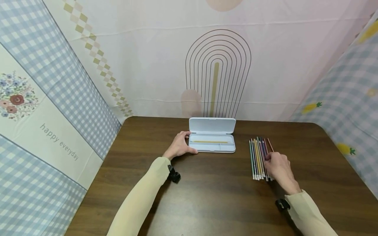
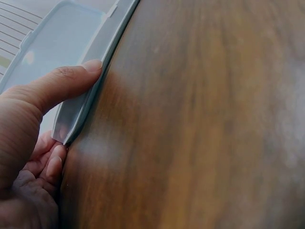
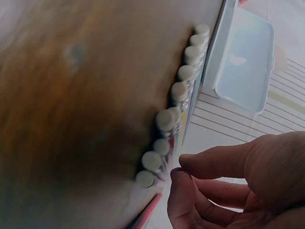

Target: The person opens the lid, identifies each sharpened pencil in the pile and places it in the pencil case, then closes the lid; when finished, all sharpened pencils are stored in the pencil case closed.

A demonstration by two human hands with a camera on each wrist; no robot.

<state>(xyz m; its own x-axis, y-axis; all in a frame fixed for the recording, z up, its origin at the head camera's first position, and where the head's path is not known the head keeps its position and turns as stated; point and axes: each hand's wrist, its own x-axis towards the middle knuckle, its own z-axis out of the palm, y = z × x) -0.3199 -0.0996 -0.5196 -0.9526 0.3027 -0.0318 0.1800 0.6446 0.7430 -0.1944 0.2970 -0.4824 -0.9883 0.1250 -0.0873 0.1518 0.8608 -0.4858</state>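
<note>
Pencils (image 1: 260, 158) lie lengthwise away from the person, right hand (image 1: 277, 167) on them.

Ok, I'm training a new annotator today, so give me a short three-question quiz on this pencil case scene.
1. True or false: the pencil case is closed.
2. Which hand steadies the case? A) left hand B) right hand
3. What already lies inside the case?

Key
1. False: its lid stands open.
2. A. The left hand grips the case's left end, and the right hand is at the row of colored pencils.
3. One yellow pencil.
</note>
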